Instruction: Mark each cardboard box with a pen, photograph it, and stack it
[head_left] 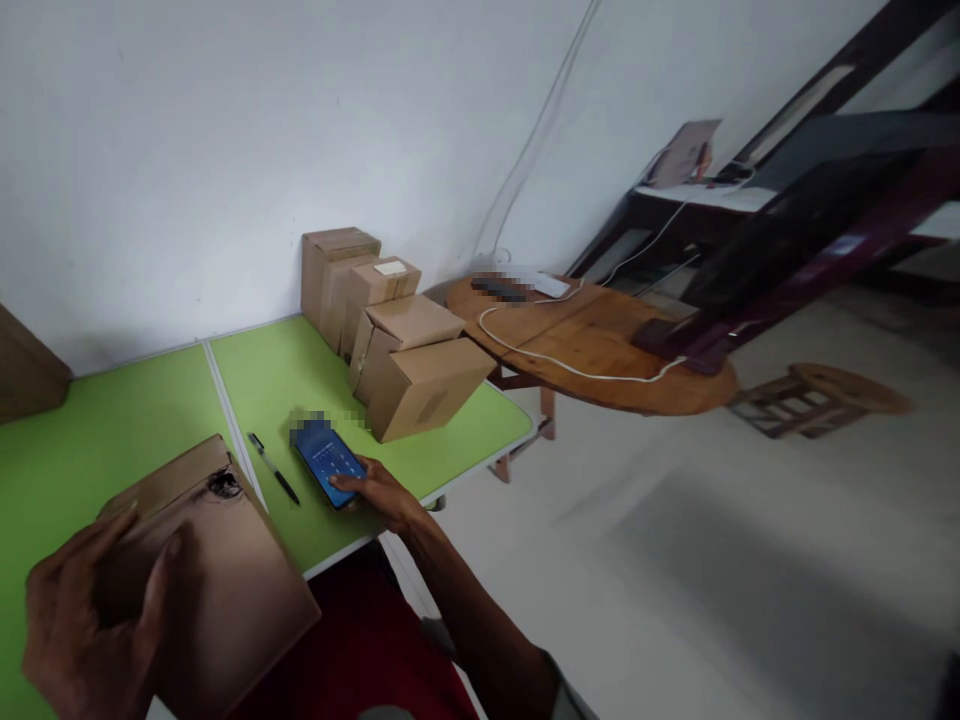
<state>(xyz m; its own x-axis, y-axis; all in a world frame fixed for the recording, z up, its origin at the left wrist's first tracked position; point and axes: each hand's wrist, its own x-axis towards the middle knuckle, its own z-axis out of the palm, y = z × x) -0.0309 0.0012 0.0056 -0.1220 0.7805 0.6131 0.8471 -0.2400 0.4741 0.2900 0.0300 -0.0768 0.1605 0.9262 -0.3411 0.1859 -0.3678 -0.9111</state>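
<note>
At the lower left of the frame, the left hand [90,620] fingers clasp a torn cardboard box [217,560] on the green desk [112,420], while the right hand [382,495] fingers rest loosely on a lit phone [326,460] beside a pen [274,468], the stacked boxes [397,330] untouched.

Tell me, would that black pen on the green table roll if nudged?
Probably. The pen looks slim and round, lying flat on the smooth green table, so a sideways push might roll it. It seems light and stiff. A clip would stop it; I cannot make one out.
</note>
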